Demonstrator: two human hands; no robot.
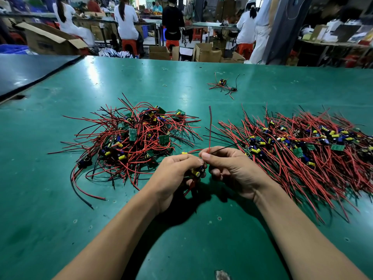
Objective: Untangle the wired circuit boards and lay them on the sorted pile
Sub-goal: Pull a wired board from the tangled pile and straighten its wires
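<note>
A tangled heap of wired circuit boards (133,138) with red and black leads lies at centre left on the green table (60,229). To the right spreads the sorted pile (302,150), its wires roughly parallel. Between them, my left hand (173,176) grips a small board with a yellow capacitor (196,172). My right hand (232,168) pinches that board's leads; one red wire (210,128) stands straight up from the fingers and a black wire runs off to the right.
A small separate bundle of wired boards (223,85) lies farther back on the table, with a rubber band (165,85) near it. A dark panel (30,73) borders the far left. Beyond the table sit several people, cardboard boxes and red stools.
</note>
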